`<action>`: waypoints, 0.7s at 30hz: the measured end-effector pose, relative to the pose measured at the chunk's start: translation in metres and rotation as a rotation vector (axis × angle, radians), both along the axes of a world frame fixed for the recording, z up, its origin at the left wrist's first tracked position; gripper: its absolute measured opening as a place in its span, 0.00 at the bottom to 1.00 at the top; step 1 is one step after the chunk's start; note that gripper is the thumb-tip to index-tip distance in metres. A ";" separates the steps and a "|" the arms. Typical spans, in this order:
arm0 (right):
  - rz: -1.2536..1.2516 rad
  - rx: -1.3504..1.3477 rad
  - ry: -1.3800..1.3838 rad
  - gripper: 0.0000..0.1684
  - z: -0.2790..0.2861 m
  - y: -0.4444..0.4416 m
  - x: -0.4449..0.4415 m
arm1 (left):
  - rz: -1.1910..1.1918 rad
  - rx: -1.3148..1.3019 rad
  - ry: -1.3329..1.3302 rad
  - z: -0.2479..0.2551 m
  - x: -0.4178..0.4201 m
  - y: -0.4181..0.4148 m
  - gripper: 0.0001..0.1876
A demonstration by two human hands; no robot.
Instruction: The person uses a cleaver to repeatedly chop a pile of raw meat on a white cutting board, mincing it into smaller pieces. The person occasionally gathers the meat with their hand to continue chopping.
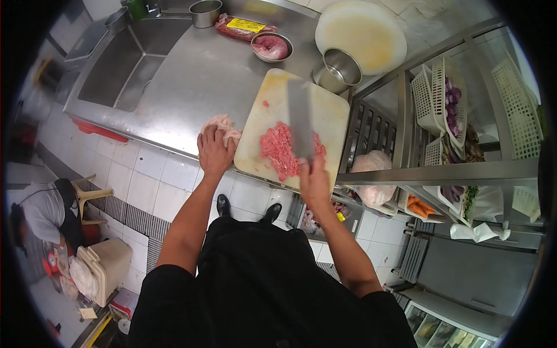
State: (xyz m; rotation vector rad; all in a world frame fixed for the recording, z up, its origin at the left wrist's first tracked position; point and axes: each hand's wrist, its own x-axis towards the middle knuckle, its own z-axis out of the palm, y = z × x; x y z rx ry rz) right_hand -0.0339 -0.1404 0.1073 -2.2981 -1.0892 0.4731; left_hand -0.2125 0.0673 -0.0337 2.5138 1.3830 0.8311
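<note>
My right hand (315,185) grips a wide-bladed cleaver (300,117), whose blade is blurred over the right part of a white cutting board (270,95). A mound of finely chopped raw red meat (278,150) lies left of the blade, and a smaller strip of the same meat shows on its right. One small scrap sits farther up the board. My left hand (215,150) rests on a crumpled pinkish cloth (221,126) beside the board's left edge. Its fingers are spread over the cloth; whether they grip it I cannot tell.
Behind the board stand a steel pot (337,71), a bowl of meat (272,47) and a packed meat piece (243,27). A sink (135,61) is at left, a metal rack (435,172) with vegetable baskets at right. A person (48,213) works at lower left.
</note>
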 end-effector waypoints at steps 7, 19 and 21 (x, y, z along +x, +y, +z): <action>0.086 0.021 -0.015 0.16 0.018 0.024 0.012 | 0.006 -0.022 -0.009 -0.001 -0.004 -0.001 0.20; 0.063 -0.062 0.006 0.19 0.033 0.022 0.007 | 0.007 -0.016 -0.006 -0.004 -0.005 0.000 0.21; -0.032 0.155 0.072 0.18 0.030 0.017 0.004 | 0.002 -0.005 0.018 -0.004 -0.001 0.000 0.21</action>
